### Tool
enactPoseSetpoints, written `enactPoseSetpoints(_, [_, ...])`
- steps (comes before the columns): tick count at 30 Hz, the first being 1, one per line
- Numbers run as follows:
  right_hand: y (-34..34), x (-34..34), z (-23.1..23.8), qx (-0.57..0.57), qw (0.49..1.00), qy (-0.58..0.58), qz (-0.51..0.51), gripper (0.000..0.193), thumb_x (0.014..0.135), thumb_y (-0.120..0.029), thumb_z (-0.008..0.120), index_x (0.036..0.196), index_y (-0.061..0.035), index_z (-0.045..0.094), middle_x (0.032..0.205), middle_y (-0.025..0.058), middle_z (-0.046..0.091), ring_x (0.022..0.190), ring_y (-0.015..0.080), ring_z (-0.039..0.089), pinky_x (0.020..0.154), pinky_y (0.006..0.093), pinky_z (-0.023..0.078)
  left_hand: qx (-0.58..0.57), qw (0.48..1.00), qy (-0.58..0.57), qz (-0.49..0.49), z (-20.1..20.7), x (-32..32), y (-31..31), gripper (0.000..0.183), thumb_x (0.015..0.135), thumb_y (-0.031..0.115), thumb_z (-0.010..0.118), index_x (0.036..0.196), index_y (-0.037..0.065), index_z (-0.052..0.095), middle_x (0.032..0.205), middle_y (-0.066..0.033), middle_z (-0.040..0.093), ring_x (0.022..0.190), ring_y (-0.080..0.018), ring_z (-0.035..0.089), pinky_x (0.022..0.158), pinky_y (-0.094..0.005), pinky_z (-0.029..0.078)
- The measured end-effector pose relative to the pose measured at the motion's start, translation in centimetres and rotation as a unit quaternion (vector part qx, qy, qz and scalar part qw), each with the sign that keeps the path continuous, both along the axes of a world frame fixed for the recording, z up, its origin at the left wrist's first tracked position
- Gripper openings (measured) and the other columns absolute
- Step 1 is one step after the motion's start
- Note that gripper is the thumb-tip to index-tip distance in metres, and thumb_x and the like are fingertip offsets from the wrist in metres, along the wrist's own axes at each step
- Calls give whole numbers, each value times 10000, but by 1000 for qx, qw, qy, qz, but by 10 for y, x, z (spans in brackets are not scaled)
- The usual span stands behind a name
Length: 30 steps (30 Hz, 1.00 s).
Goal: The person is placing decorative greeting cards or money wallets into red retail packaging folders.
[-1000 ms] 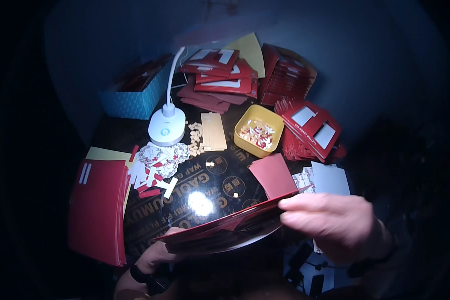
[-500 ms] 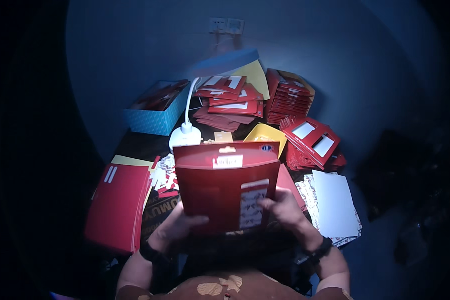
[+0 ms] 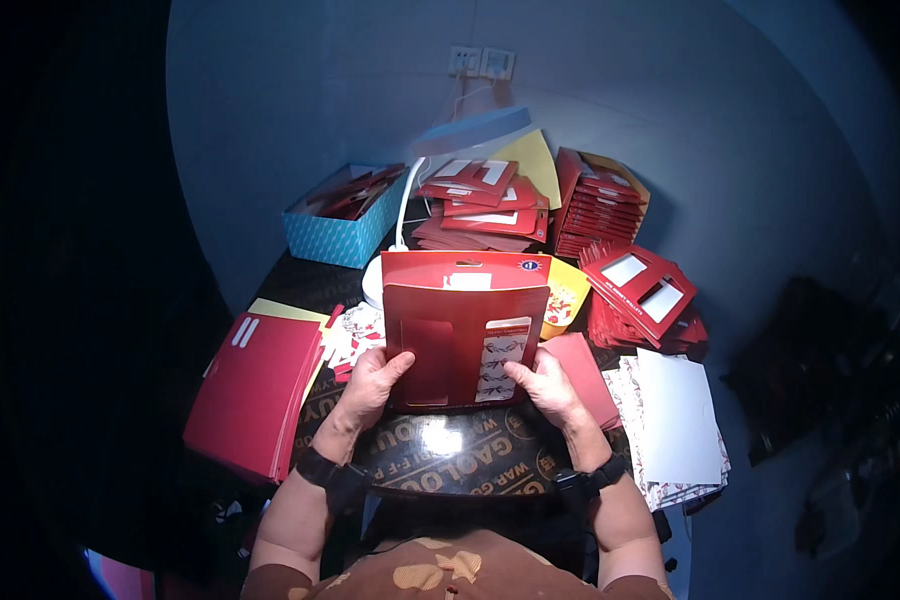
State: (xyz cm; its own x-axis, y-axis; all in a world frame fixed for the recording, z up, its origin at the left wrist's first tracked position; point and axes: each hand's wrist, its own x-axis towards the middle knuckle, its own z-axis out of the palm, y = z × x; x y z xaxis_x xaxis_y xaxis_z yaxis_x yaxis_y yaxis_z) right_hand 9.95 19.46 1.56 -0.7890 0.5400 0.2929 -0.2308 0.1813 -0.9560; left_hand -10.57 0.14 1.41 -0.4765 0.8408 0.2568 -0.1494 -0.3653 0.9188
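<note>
Upright before me is a red card wallet (image 3: 430,330) with a hang slot in its top flap and a window showing patterned paper. My left hand (image 3: 372,381) grips its lower left side, thumb on the front. At the lower right side my right hand (image 3: 548,385) holds it too, thumb beside the window. The fingers behind the wallet are hidden. Close to my left hand lie small white and red strips (image 3: 348,340). Pink-red card sheets (image 3: 583,375) rest just right of my right hand.
Red cards (image 3: 245,400) are stacked at left, white and patterned sheets (image 3: 678,420) at right. Farther back stand a blue box (image 3: 345,235), a lamp (image 3: 475,130), red wallet piles (image 3: 480,205), a filled box (image 3: 600,200) and a yellow tray (image 3: 564,300). Windowed wallets (image 3: 640,290) lie back right.
The wallet has shifted away from me and appears smaller, with both hands still on it. More of the dark tabletop shows below it. The whole view has shifted slightly.
</note>
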Motion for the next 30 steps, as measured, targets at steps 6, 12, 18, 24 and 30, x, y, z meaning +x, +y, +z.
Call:
enactPoseSetpoints(6, [4,-8,17,-157,987,15,13,314,1014,-173,577,1261,20,601,1141,76,684,964,110,646,863,299,532,-10,991,-124,-52,12,-6,12,270,995,100,596,1209,-64,600,1112,-128,700,929,-167,695,822,-309,578])
enactPoseSetpoints(12, [18,2,1,19,965,-247,-83,261,1010,-177,572,1144,17,683,892,48,715,826,107,655,767,299,551,-140,986,-82,23,-4,3,-5,282,996,62,558,1231,-89,594,1089,-146,706,907,-160,704,823,-280,575])
enactPoseSetpoints(18, [5,12,9,361,857,-244,-275,214,910,-116,627,1073,-8,715,921,180,714,840,391,676,798,441,542,-316,804,450,225,9,28,-27,435,907,28,574,1309,-132,527,1360,-350,501,1347,-436,446,1122,-464,387])
enactPoseSetpoints(24, [1,-4,3,449,872,-149,-128,162,857,-51,677,1011,-45,726,904,141,614,919,338,603,836,413,507,-187,728,659,-17,11,40,-36,577,919,308,690,1393,21,526,1498,-265,424,1418,-456,360,1162,-553,299])
enactPoseSetpoints(30, [-7,-11,-9,497,842,-190,-91,304,841,-54,641,1130,-87,731,1001,157,589,976,319,580,855,412,502,-204,710,673,-38,3,47,-31,689,917,495,639,1435,65,492,1510,-262,396,1426,-459,334,1145,-635,264])
